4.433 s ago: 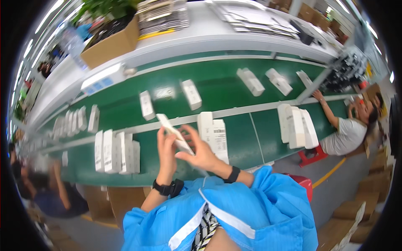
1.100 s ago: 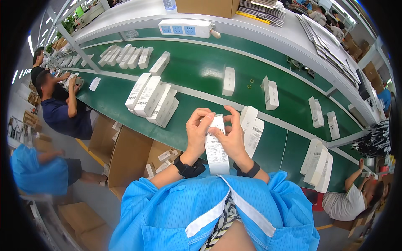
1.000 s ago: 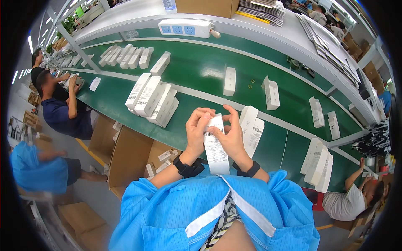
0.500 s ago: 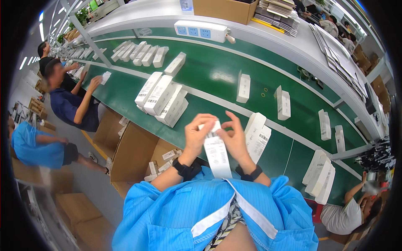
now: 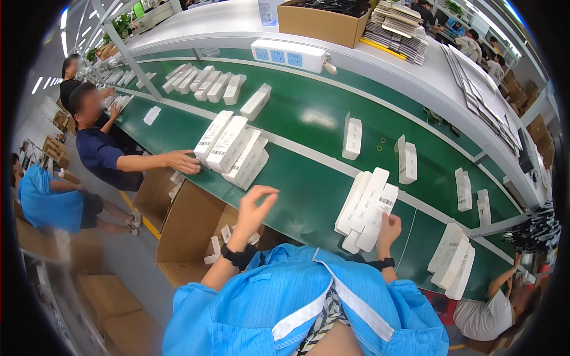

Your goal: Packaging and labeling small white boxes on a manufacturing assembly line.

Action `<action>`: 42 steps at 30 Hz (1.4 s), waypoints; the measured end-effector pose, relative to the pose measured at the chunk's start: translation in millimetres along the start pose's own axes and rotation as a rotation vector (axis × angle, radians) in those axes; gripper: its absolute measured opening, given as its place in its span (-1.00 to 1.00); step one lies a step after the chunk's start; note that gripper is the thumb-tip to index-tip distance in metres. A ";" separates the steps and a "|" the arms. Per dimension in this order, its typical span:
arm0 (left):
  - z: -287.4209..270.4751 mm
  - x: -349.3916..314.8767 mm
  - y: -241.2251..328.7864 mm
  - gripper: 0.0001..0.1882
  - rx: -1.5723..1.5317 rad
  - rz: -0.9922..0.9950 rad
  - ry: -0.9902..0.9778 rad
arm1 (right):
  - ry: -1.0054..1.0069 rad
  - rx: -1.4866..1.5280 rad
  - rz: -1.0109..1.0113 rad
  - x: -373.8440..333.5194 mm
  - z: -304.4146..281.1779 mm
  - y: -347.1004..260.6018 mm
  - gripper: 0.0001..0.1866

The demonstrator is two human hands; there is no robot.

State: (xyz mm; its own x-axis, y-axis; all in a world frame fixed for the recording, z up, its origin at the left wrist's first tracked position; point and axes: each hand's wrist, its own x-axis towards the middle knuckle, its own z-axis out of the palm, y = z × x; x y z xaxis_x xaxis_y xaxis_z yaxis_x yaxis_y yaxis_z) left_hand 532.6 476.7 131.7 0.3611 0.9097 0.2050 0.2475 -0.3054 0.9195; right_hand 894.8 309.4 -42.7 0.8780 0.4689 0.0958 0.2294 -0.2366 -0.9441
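White card, with small dark print, forms the front carton of an overlapping stack on the green bench, ahead of the person and to the right. The right hand appears to pinch that carton's right edge between thumb and fingers, presumably because the edge lies clear of the cartons behind. Their stepped overlap likely keeps each edge easy to find. The left hand is empty, thumb and forefinger curled but parted, near the bench's front edge. Farther left, a block of white boxes sits side by side, probably to save room; a co-worker's hand extends toward it, whether touching cannot be told. Beyond the pale rail, single boxes stand spaced apart, perhaps so each can be taken alone. Below, an open cardboard box contains small white packs, seemingly placed within reach.
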 end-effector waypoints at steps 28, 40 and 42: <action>91.5 24.5 63.4 -0.68 -0.644 -0.024 0.025 | -0.741 0.545 -0.242 -65.8 65.4 -241.6 -0.44; 84.0 32.0 86.6 -0.84 -0.753 0.000 -0.011 | -0.741 0.586 -0.207 -69.1 63.0 -255.3 -0.04; 83.7 30.3 84.9 -0.86 -0.737 -0.090 0.004 | -0.747 0.596 -0.186 -68.7 63.9 -254.8 -0.05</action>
State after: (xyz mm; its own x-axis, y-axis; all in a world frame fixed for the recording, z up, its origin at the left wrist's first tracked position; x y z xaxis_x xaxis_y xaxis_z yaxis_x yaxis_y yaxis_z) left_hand 639.9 454.8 188.0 0.3643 0.9237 0.1185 -0.3926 0.0369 0.9190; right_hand 749.2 391.9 171.1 0.3090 0.9231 0.2290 -0.0933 0.2690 -0.9586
